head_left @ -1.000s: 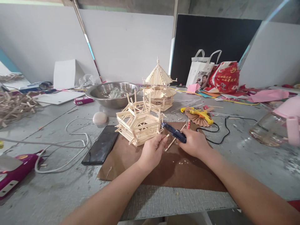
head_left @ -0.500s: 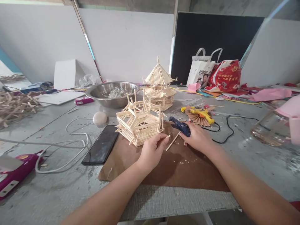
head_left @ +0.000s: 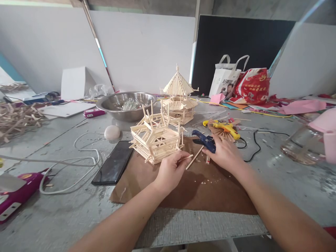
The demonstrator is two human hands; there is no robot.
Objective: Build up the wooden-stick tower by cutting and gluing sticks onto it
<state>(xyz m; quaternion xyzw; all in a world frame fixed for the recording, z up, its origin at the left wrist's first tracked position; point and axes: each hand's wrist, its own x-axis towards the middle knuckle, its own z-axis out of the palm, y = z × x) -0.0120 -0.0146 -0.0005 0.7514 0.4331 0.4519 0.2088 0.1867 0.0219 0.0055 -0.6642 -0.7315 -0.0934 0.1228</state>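
Observation:
My left hand (head_left: pixel 170 171) pinches a short thin wooden stick (head_left: pixel 189 156) between thumb and fingers, its end poking out to the right. My right hand (head_left: pixel 227 154) is around a dark blue hand cutter (head_left: pixel 206 140), whose jaws point left and away from the stick. Between the hands, a longer loose stick (head_left: pixel 194 158) lies on the brown sheet (head_left: pixel 183 196). Just beyond my left hand stands a six-sided stick frame (head_left: pixel 157 140) with upright posts. Behind it is a stick pavilion (head_left: pixel 177 91) with a pointed roof.
A yellow glue gun (head_left: pixel 225 128) lies on a pleated paper fan at right, near a glass jug (head_left: pixel 299 150). To the left are a phone (head_left: pixel 112 164), a white cable, a magenta power strip (head_left: pixel 21 192) and a steel bowl (head_left: pixel 115 111). Bags (head_left: pixel 250 85) stand behind.
My right hand has drawn the cutter to the right, away from my left hand and the stick. My left hand stays near the frame, the stick's end now turned slightly more sideways.

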